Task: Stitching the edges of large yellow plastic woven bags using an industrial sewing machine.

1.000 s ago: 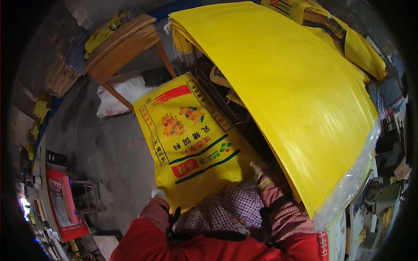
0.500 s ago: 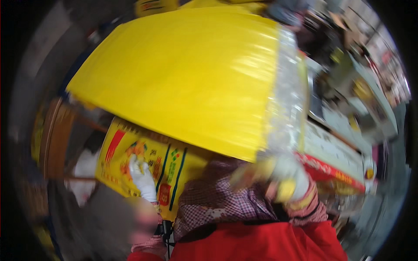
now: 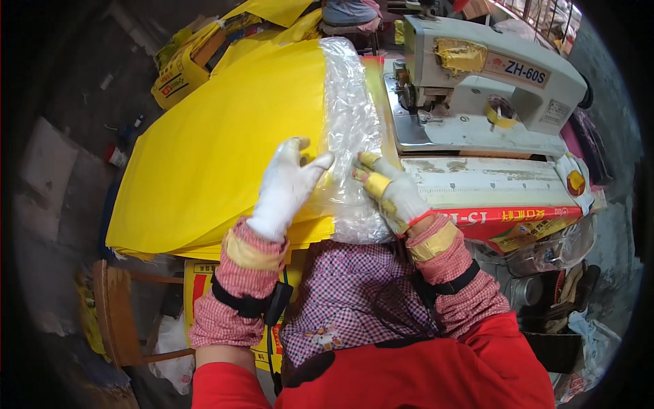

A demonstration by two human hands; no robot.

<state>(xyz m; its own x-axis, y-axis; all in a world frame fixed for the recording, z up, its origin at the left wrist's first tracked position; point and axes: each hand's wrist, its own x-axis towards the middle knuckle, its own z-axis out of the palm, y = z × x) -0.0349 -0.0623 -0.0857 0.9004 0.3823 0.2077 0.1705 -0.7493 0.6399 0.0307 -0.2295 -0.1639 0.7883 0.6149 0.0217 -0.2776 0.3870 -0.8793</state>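
Observation:
In front of me lies a stack of yellow woven sacks (image 3: 218, 143), with crinkled clear plastic liners (image 3: 346, 88) sticking out along its right edge. My left hand (image 3: 285, 184), in a white glove, is over the sacks close to that edge. Its thumb and fingers are apart and hold nothing. On the other side of the liners is my right hand (image 3: 392, 191), gloved, with yellow tape around its fingers. Its fingers stretch toward the plastic and seem to touch it, without gripping. The two hands face each other.
An industrial sewing machine (image 3: 497, 65) stands at the right, a roll of yellow tape (image 3: 501, 112) on its bed. Nearer is a worktop with a ruler strip (image 3: 490, 185) and a red printed front. A wooden stool (image 3: 119, 313) is at lower left; more yellow sacks (image 3: 180, 78) lie far left.
My left hand has come up from the printed sack below onto the stack. The right hand has moved to the liners. The view has shifted, and the stack sits lower and further left.

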